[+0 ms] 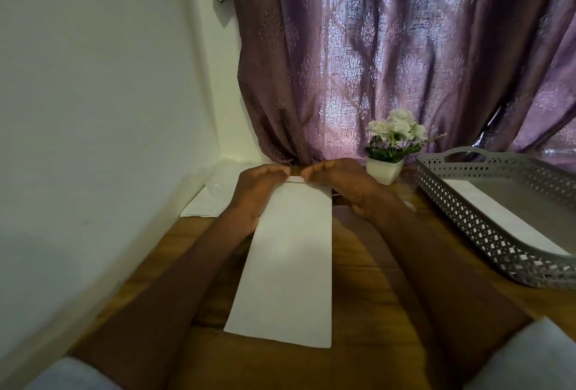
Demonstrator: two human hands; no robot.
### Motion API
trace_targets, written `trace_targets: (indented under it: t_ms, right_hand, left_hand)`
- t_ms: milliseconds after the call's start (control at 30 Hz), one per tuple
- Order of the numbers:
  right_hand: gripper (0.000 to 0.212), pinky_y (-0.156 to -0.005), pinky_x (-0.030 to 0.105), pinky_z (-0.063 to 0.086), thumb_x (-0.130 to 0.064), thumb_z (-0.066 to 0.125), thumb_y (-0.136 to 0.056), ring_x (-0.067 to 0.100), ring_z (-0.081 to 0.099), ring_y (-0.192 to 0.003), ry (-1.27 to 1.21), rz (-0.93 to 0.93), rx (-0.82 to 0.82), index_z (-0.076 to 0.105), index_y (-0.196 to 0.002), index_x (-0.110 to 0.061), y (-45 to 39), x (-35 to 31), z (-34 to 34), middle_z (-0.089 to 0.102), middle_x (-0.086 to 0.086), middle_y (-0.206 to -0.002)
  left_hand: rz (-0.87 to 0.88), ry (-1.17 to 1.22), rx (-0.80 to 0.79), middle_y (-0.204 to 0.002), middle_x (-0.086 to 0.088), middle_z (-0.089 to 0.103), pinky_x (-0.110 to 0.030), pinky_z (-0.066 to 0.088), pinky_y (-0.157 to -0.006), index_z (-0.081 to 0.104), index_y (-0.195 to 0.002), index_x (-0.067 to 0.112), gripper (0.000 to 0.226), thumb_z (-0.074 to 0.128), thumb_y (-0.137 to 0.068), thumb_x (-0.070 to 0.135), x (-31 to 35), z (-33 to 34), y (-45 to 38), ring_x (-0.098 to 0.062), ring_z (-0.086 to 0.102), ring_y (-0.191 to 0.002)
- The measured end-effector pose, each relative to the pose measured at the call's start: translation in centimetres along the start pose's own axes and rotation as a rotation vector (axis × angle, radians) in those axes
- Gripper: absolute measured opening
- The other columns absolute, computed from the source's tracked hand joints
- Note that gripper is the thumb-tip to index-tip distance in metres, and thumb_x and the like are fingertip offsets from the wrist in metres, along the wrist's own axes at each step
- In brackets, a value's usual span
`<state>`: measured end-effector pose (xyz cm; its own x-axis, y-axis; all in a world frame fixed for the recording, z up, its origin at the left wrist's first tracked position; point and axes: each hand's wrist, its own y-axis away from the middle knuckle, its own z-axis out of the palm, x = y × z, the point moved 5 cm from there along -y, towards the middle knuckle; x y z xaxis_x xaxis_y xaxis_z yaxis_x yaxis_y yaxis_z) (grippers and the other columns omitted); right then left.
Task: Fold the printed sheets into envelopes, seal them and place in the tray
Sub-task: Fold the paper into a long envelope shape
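A long white folded sheet (286, 265) lies lengthwise on the wooden table (374, 280), running away from me. My left hand (255, 193) and my right hand (346, 184) both rest on its far end, fingertips almost meeting and pinching the far edge, where a narrow strip looks turned over. A grey perforated tray (486, 227) with a handle stands at the right; a white paper (498, 215) lies flat inside it.
A small white pot of white flowers (389, 146) stands just behind my right hand. More white paper (205, 202) lies at the far left by the wall. A purple patterned curtain (405, 56) hangs behind the table; a white wall borders the left.
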<state>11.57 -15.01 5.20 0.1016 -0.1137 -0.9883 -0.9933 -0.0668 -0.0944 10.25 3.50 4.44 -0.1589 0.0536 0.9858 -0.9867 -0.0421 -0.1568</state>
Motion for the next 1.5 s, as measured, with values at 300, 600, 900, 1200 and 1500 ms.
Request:
trace_targets:
  t_ms: [300, 600, 900, 1200, 1500]
  right_hand:
    - [0.022, -0.091, 0.041, 0.061, 0.005, 0.084, -0.073, 0.032, 0.074, -0.097, -0.142, -0.006, 0.084, 0.076, -0.089, -0.007, 0.5, -0.5, -0.7, 0.078, 0.017, -0.098]
    - [0.017, -0.062, 0.027, 0.059, -0.002, 0.077, -0.083, 0.016, 0.071, -0.071, -0.232, 0.055, 0.062, 0.075, -0.098, -0.01, 0.7, -0.5, -2.7, 0.075, 0.008, -0.083]
    - [0.024, -0.087, 0.04, 0.062, -0.02, 0.088, -0.078, 0.027, 0.075, -0.097, -0.176, 0.017, 0.071, 0.079, -0.097, -0.009, 0.9, 0.0, 0.3, 0.08, 0.008, -0.095]
    - [0.026, -0.072, 0.03, 0.059, 0.002, 0.08, -0.079, 0.025, 0.073, -0.092, -0.24, 0.03, 0.08, 0.076, -0.101, -0.011, 0.7, -0.2, -1.6, 0.078, 0.01, -0.098]
    - [0.028, -0.072, 0.03, 0.061, -0.004, 0.083, -0.078, 0.02, 0.075, -0.088, -0.199, 0.028, -0.03, 0.077, -0.103, -0.014, 0.9, -0.5, 0.5, 0.08, 0.008, -0.099]
  left_hand:
    - [-0.099, 0.185, -0.001, -0.104, -0.013, 0.08, -0.033, 0.064, -0.072, 0.077, -0.112, 0.009, 0.029, 0.081, -0.085, 0.002, 0.1, -0.1, 0.4, -0.03, 0.079, -0.089]
    - [-0.091, 0.158, 0.067, -0.112, -0.014, 0.077, -0.044, 0.063, -0.09, 0.078, -0.11, 0.011, 0.029, 0.085, -0.082, 0.006, 0.4, -2.0, -0.2, -0.034, 0.075, -0.1]
    - [-0.068, 0.154, 0.042, -0.105, -0.014, 0.079, -0.034, 0.064, -0.075, 0.078, -0.111, 0.008, 0.031, 0.084, -0.081, 0.005, 0.5, -1.6, 0.1, -0.03, 0.077, -0.09]
    - [-0.002, -0.165, 0.28, -0.081, -0.008, 0.078, -0.032, 0.064, -0.067, 0.071, -0.114, 0.01, 0.023, 0.053, -0.101, 0.006, 0.6, -3.3, -0.5, -0.023, 0.075, -0.071]
    - [-0.187, 0.028, -0.169, -0.092, -0.01, 0.081, -0.03, 0.061, -0.071, 0.075, -0.108, 0.006, 0.03, 0.074, -0.093, 0.032, 0.1, -1.1, 0.2, -0.022, 0.078, -0.081]
